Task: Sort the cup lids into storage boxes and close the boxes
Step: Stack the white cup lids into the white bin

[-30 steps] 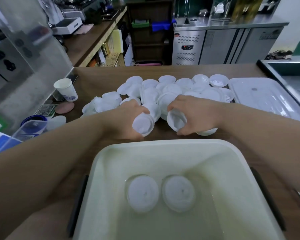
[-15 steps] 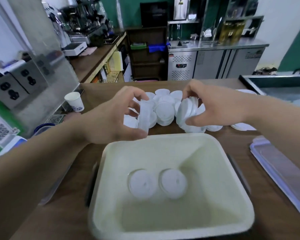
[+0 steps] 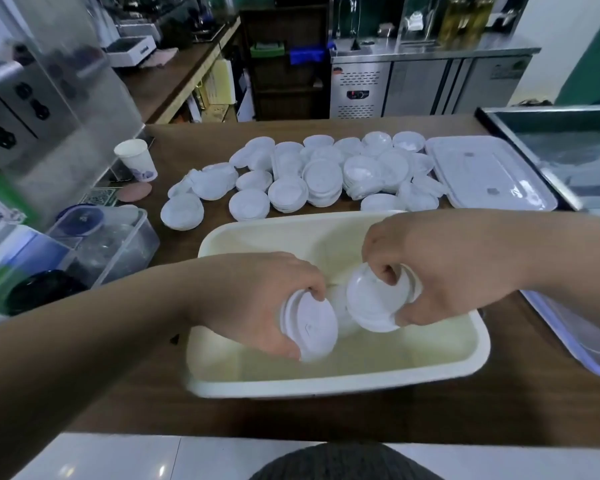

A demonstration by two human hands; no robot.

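Left hand (image 3: 257, 299): my fingers curl round a lid stack (image 3: 310, 327) over the storage box (image 3: 326, 384), lids on edge, tops facing me.
Right hand (image 3: 440, 271): grips a second stack (image 3: 371, 301) alongside, equally tilted.
Loose lids (image 3: 323, 178): on the wooden counter (image 3: 194, 147) beyond the box.
Room: steel fridges (image 3: 361, 88) further back.

Person, head view. The left hand (image 3: 257, 306) and right hand (image 3: 440, 268) are bare, as are the left forearm (image 3: 101, 341) and right forearm (image 3: 551, 251) out to the picture's edges. At bottom centre is a rounded patch of dark grey ribbed knit garment (image 3: 343, 462) (which piece of clothing cannot be told).
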